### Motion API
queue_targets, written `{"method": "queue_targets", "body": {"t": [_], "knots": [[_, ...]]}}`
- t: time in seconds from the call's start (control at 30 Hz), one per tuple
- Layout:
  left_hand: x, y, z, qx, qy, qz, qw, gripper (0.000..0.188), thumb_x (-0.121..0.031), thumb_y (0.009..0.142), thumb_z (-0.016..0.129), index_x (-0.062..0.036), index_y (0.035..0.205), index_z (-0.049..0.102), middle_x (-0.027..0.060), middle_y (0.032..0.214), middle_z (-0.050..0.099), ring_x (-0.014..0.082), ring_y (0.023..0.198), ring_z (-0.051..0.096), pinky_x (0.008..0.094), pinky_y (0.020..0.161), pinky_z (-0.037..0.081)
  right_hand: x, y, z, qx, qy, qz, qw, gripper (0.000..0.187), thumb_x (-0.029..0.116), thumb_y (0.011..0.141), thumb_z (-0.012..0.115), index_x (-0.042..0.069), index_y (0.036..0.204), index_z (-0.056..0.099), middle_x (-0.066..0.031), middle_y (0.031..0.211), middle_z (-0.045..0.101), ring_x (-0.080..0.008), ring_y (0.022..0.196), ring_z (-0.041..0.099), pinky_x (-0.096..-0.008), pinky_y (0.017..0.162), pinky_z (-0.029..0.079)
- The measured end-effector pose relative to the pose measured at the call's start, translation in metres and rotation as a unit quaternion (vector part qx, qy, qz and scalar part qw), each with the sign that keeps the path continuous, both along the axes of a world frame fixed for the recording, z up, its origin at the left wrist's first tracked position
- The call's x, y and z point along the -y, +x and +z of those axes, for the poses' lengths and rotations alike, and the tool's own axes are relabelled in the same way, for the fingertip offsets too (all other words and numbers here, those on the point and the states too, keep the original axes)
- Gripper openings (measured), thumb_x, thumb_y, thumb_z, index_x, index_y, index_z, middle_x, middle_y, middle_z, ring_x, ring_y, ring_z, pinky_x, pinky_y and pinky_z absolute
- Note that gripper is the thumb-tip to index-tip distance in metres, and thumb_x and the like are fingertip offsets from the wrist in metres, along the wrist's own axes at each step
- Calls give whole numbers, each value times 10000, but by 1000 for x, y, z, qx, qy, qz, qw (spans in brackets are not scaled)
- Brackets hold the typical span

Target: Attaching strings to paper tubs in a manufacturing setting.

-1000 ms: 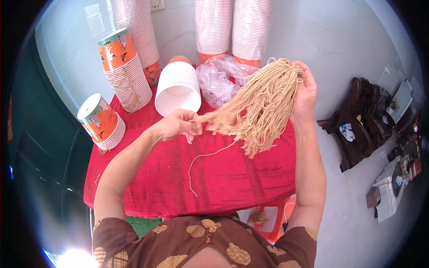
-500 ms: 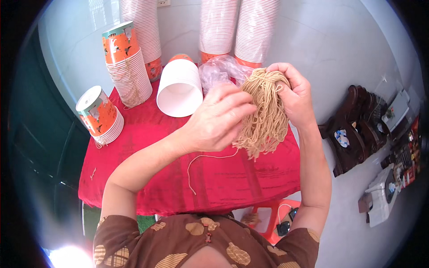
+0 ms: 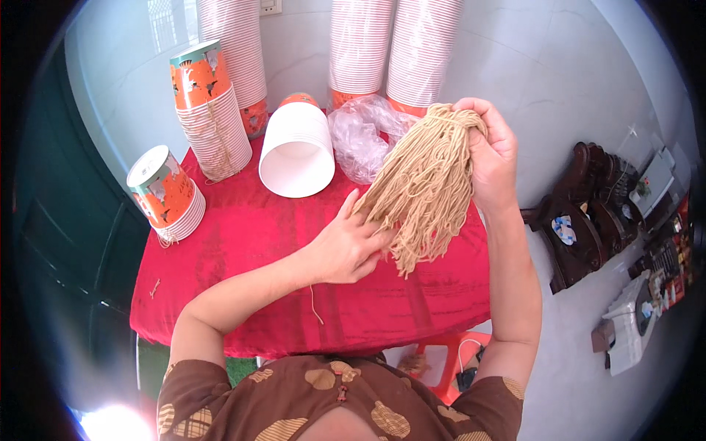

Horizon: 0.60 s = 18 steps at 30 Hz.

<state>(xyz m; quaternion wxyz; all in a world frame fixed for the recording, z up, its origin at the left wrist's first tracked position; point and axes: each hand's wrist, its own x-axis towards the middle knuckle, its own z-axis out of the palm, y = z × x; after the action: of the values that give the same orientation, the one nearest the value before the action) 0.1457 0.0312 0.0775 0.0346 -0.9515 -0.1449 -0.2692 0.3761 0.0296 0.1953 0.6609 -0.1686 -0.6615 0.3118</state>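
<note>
Head view: the right hand (image 3: 491, 151) is closed round the gathered upper end of a bundle of tan cord (image 3: 430, 184), thumb in front, fingers curled over the top. The bundle is held above the near right part of the table. Its cord is thin, matte and twisted; the strands fan downward from a wrapped, bunched head to a ragged lower fringe, with small loops and kinks along the length.

The left hand (image 3: 346, 246) is at the lower left edge of the fringe, fingers partly spread and touching the strands, some fingertips hidden by them. Whether it pinches any strand cannot be told.

The tablecloth (image 3: 243, 294) is deep red, with darker bands and light creasing. A loose strand (image 3: 315, 305) lies on it, below the left hand.

Behind the hands, a nested stack of white tubs (image 3: 298, 158) lies on its side, round mouth forward, smooth-walled. Crumpled clear film (image 3: 360, 140) sits just beside it. To the left stand a short stack of inverted tubs (image 3: 168, 195) and a taller stack (image 3: 213, 125), both with orange printed sides and ridged white rims; cord hangs against the taller one.
</note>
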Motion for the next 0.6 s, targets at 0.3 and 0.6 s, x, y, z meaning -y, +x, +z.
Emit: {"method": "queue_targets", "body": {"t": [0.3, 0.6], "knots": [[47, -39, -4, -287, -163, 40, 943, 551, -428, 851, 629, -164, 1330, 567, 180, 1413, 466, 457, 1323, 369, 746, 1055, 150, -8, 20, 5, -26, -41, 2, 999, 151, 32, 980, 498, -9, 1110, 561, -45, 993, 645, -73, 828, 612, -217, 744, 526], [39, -37, 80, 47, -411, 75, 907, 226, -194, 858, 707, 4, 763, 653, 118, 630, 629, 199, 552, 622, 341, 561, 492, -4, 9, -7, -12, -69, 45, 997, 163, 49, 966, 535, -1, 1118, 562, -31, 999, 640, -66, 855, 604, -213, 761, 513]]}}
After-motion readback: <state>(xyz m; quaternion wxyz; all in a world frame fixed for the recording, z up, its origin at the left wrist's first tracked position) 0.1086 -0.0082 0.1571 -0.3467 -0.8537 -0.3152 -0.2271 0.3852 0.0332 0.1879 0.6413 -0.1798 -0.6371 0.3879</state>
